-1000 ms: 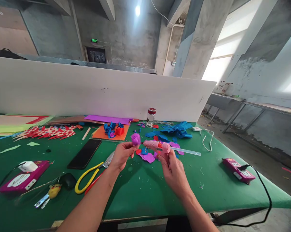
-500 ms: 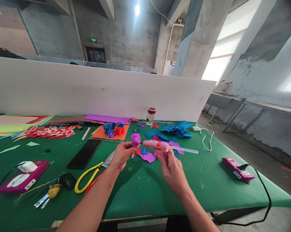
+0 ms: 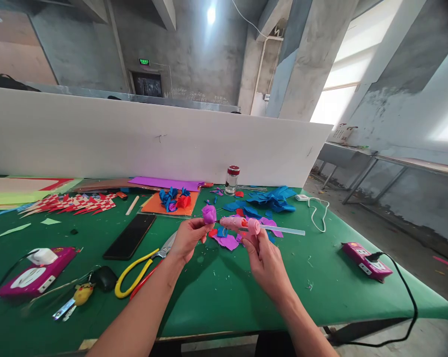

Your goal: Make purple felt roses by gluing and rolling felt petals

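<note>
My left hand pinches a small purple paper flower and holds it upright above the green table. My right hand grips a pink glue gun with a clear glue stick poking out of its back to the right. The gun's nozzle points left and sits right beside the purple flower. Purple, red and blue paper scraps lie on the table just beyond my hands.
Yellow-handled scissors and a black phone lie to the left. An orange sheet with finished blue and red flowers, a small glass jar, blue scraps, a pink power strip and a white partition surround the work spot.
The glue gun has shifted slightly left, toward the purple flower. My left hand has stayed where it was.
</note>
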A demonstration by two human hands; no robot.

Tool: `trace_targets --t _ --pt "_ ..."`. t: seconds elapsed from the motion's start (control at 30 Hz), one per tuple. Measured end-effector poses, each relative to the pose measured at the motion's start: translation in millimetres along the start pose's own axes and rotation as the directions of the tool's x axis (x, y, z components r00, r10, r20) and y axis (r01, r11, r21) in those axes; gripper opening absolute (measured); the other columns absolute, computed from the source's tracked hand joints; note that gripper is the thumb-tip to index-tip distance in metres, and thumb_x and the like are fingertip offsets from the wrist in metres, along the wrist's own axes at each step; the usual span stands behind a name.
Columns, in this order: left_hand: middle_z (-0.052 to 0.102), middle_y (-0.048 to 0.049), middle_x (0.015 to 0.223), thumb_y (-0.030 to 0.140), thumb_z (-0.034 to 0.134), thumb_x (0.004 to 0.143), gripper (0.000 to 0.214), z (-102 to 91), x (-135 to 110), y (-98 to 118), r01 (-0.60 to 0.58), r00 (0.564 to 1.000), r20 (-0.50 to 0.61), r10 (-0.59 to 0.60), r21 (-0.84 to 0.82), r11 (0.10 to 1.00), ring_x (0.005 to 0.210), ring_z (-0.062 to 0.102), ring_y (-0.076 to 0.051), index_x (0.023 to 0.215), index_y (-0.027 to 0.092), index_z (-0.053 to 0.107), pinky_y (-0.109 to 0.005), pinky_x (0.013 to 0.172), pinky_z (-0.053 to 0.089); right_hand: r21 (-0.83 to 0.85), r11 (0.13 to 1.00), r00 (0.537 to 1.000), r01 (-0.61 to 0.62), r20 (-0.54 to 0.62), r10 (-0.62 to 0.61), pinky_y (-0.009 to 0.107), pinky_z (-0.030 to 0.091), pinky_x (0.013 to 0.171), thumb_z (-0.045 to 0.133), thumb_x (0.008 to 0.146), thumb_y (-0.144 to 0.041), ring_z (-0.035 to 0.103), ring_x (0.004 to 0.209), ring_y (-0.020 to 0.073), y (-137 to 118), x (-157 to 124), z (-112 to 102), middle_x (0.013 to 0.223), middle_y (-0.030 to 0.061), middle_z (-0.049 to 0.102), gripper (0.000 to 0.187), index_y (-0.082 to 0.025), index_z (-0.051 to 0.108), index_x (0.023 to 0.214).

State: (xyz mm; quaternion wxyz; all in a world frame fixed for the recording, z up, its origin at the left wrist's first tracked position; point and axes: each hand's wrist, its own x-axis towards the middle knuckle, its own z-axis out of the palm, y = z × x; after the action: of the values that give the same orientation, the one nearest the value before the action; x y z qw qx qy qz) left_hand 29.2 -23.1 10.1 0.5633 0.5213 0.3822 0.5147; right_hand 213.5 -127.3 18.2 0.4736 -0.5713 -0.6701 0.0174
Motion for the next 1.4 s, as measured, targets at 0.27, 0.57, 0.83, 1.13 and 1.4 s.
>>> trace_targets --t 0.27,0.57,0.83,1.13,1.4 --pt "0.058 0.0003 0.060 0.040 0.085 0.055 0.032 -3.2 2.4 -4.4 -0.011 1.000 0.015 0.011 0.003 1.000 0.046 0.042 -0.006 0.069 0.013 0.073 -0.022 0.045 0.032 0.008 1.000 0.999 -0.015 -0.037 0.015 0.028 0.047 0.055 0.042 0.095 -0.029 0.066 0.065 0.0217 0.3 1.4 -2.7 0.079 0.0065 0.070 0.027 -0.016 0.051 0.117" --pt "0.055 0.0020 0.056 0.040 0.084 0.055 0.030 -0.9 0.2 -1.6 -0.018 1.000 0.015 0.018 0.013 1.000 0.047 0.041 -0.007 0.065 0.014 0.072 -0.023 0.047 0.032 0.020 0.999 0.999 -0.035 -0.027 0.036 0.026 0.045 0.052 0.043 0.094 -0.029 0.065 0.061 0.0194 1.8 -1.7 -4.6 0.076 0.0047 0.069 0.025 -0.016 0.052 0.114" --pt "0.055 0.0023 0.053 0.026 0.076 0.059 0.014 -0.8 0.8 -5.2 -0.073 0.997 -0.003 0.073 0.016 0.997 0.048 0.043 -0.008 0.060 0.014 0.068 -0.023 0.051 0.033 0.091 0.994 0.998 0.059 -0.009 -0.058 0.028 0.051 0.063 0.044 0.095 -0.026 0.069 0.075 0.0210 -9.6 -7.7 1.0 0.087 0.0076 0.071 0.019 -0.018 0.053 0.109" --pt "0.056 0.0014 0.053 0.029 0.077 0.057 0.017 0.7 -0.3 -4.8 -0.053 0.999 0.000 0.053 0.021 0.998 0.049 0.043 -0.008 0.061 0.014 0.069 -0.023 0.050 0.034 0.013 0.988 0.987 0.156 -0.044 -0.155 0.032 0.055 0.072 0.042 0.094 -0.022 0.070 0.085 0.0235 -9.9 -7.1 10.3 0.098 0.0124 0.071 0.025 -0.017 0.053 0.116" --pt "0.058 0.0008 0.054 0.033 0.081 0.054 0.023 1.8 -2.5 -1.5 -0.037 0.999 0.006 0.037 -0.004 0.999 0.048 0.044 -0.008 0.063 0.014 0.072 -0.022 0.049 0.033 -0.025 0.991 0.991 0.129 -0.027 -0.129 0.031 0.054 0.070 0.042 0.094 -0.022 0.070 0.084 0.0231 -8.4 -6.9 11.2 0.099 0.0118 0.071 0.022 -0.016 0.053 0.113"
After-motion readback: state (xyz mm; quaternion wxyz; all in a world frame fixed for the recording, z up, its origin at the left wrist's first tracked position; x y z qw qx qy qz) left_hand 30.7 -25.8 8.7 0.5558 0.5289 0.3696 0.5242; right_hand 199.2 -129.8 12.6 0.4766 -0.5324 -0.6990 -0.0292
